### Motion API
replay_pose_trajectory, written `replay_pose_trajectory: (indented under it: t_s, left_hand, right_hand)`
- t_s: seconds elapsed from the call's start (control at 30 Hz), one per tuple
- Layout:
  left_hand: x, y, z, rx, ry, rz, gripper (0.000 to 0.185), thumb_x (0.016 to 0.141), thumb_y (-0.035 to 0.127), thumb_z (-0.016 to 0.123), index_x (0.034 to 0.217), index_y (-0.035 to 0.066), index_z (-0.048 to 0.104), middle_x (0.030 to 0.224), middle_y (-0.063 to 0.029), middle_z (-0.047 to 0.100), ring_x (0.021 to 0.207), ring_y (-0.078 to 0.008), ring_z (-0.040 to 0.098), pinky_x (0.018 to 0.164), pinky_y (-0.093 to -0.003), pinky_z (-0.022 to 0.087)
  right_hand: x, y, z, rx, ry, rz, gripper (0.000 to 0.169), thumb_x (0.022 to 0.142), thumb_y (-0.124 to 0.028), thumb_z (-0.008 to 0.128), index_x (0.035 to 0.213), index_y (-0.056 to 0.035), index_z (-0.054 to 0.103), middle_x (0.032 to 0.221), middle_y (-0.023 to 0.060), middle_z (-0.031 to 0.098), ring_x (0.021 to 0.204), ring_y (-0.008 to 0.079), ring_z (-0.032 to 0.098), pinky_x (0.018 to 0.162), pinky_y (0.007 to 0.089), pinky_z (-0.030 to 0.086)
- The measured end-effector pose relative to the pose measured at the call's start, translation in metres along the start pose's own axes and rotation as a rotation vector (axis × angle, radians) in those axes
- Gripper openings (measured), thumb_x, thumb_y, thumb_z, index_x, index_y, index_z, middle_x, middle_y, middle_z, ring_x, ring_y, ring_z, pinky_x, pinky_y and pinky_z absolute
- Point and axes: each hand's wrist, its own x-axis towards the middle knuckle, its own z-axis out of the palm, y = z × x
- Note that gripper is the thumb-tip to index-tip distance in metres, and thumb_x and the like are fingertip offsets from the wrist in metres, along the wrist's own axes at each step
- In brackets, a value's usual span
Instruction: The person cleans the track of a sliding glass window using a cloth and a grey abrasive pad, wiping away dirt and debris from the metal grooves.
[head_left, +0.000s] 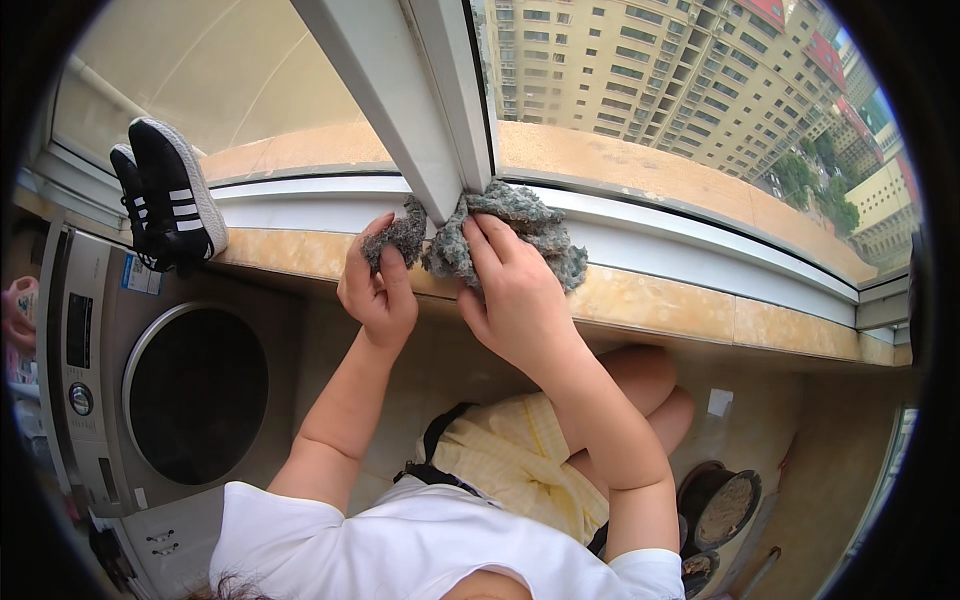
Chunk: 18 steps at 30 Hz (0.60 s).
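My left hand (380, 289) pinches a small dark grey fibrous wad (397, 238) between thumb and fingers, just left of the foot of a white window mullion (397, 112). With its fingers pressed into a larger grey-green fluffy cloth or wad (540, 225), my right hand (517, 292) holds it against the window frame at the right of that mullion. The larger wad bunches over the white sill track (675, 240) and the tan stone ledge (645, 300). Its underside and my right fingertips are partly hidden.
A pair of black sneakers with white stripes (169, 195) leans at the ledge's left end, above a front-loading washing machine (97, 360). Below right, plant pots with soil (724, 510) stand by the wall. Tall buildings (637, 75) show through the window glass.
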Motion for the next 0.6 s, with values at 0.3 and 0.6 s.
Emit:
replay_pose_trajectory:
  t_s: [0.3,0.6]
  left_hand:
    - [-0.001,0.009,0.0,0.049,-0.033,-0.047,0.025,0.096,0.005,0.05,0.115,-0.008,0.059,0.105,-0.0156,0.068,0.086,-0.0205,0.066,0.076,-0.0295,0.053]
    - [0.007,0.008,-0.008,-0.089,-0.065,0.156,0.025,0.097,0.007,0.051,0.118,-0.006,0.057,0.112,-0.019,0.064,0.093,-0.0204,0.064,0.08,-0.0297,0.053]
  right_hand:
    - [0.016,-0.005,-0.006,0.106,0.131,-0.047,0.062,0.074,-0.004,0.064,0.132,0.0068,0.045,0.133,0.0199,0.046,0.109,0.0378,0.055,0.094,0.041,0.047]
    - [-0.005,0.016,-0.04,-0.109,-0.026,-0.021,0.049,0.07,-0.01,0.071,0.117,-0.0034,0.059,0.12,0.0088,0.06,0.103,0.029,0.058,0.094,0.0367,0.044]
